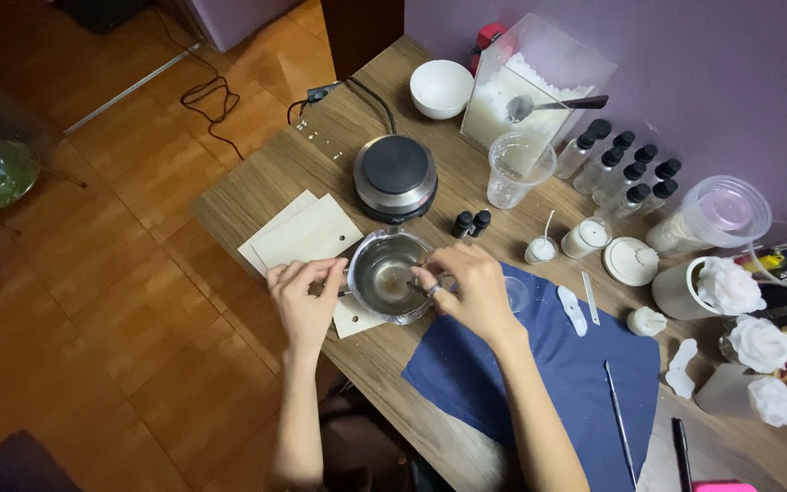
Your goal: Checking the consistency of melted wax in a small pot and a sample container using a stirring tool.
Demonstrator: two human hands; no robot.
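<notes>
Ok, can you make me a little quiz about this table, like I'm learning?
1. True or false: the metal pot sits on the round hot plate.
2. Which hand holds the pot's handle: left hand or right hand?
3. What lies in the clear box of white flakes? A) spoon B) candle C) bottle

Key:
1. False; it is on the table in front of the hot plate.
2. Left hand; the right hand's fingers are at the rim.
3. A, the spoon.
</notes>
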